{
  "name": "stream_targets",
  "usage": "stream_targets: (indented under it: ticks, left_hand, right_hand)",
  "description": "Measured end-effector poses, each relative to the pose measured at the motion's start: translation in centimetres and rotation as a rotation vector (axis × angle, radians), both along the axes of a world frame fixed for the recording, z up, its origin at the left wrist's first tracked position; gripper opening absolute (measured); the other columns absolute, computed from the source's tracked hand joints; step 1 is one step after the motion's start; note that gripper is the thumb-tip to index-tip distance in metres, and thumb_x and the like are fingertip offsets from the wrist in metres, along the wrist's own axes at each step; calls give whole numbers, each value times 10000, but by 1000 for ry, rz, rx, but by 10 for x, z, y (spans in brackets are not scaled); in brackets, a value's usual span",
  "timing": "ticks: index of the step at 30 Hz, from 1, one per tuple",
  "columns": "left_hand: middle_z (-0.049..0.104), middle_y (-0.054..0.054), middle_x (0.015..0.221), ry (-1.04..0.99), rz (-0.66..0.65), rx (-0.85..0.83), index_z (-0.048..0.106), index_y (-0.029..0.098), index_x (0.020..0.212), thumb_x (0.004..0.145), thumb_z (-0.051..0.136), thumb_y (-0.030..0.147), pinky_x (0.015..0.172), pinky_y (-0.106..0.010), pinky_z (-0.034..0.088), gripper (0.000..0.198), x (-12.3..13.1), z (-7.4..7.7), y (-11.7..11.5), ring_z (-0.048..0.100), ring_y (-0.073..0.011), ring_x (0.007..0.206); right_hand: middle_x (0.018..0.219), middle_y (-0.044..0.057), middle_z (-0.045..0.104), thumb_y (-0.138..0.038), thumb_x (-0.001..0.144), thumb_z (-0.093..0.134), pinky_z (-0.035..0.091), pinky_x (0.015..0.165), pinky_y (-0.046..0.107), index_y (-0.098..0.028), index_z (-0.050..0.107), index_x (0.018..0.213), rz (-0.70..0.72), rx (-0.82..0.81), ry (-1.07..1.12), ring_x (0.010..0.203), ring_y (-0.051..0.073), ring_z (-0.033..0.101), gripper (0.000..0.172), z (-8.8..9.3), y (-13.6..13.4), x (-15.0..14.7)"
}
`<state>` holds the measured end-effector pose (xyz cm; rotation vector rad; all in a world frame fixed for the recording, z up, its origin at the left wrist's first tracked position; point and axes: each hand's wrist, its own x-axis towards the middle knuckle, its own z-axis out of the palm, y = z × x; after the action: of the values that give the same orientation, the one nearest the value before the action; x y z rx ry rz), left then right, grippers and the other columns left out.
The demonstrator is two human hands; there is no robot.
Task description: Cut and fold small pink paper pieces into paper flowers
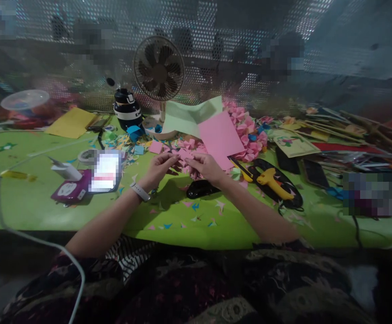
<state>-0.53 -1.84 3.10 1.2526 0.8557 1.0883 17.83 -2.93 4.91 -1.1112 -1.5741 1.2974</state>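
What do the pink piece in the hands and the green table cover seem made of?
Pink piece: thin matte paper, by its folds, pinched between left hand and right hand. Green table cover: smooth sheet with soft sheen, probably plastic or vinyl.

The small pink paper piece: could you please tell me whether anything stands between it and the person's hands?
Nothing visible does. The left hand and the right hand both pinch the small pink paper piece at their fingertips; the pile of pink folded pieces lies beyond it, not between.
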Motion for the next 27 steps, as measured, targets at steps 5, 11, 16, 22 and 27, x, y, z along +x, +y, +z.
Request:
stream_targets:
  ticks: [5, 11, 16, 22, 27]
  left_hand:
    - [635, 7, 624, -21, 34, 58, 696, 171, 753, 661, 807, 590, 548, -224, 454, 444, 1, -3, 2, 538, -84, 533]
    - [572, 33, 590, -195, 183, 8, 681, 172, 674, 658, 836, 476, 514, -188, 385, 342, -3, -4, 9, 479, -54, 525]
    - [679, -14, 746, -193, 99, -63, 740, 166, 820, 612, 852, 563, 588, -194, 461, 463, 1, -1, 3, 590, -85, 640]
    - [664, 6, 721, -206, 91, -141, 701, 168, 713, 511, 930, 472, 602, -187, 462, 431, 1, 0, 2, 595, -81, 655]
    - [629, 13, 666, -186, -23, -225, 668, 158, 692, 535, 931, 452, 565, -184, 467, 425, -4, -2, 7, 585, -74, 603]
  right_hand:
    - [577, -14, 638, -615, 739, 755, 388, 395, 178, -168, 573, 698, 0, 10, -3, 422, 66, 544, 484, 1, -2, -1]
    - [564, -21, 625, -562, 757, 748, 456, 448, 192, -167, 589, 689, 82, -48, -19, 457, 82, 578, 431, 4, -11, -6]
    - [595, -24, 627, -623, 733, 732, 471, 463, 200, -186, 565, 711, -5, -20, 40, 474, 81, 565, 469, 3, -13, -9]
    - [660, -3, 628, -479, 848, 650, 509, 544, 263, -184, 648, 855, -5, 234, -129, 548, 122, 587, 296, 3, -8, 1]
    - [1195, 78, 651, -262, 807, 711, 531, 954, 426, -261, 724, 1072, -38, 765, -259, 1118, 237, 610, 266, 1, 4, 15]
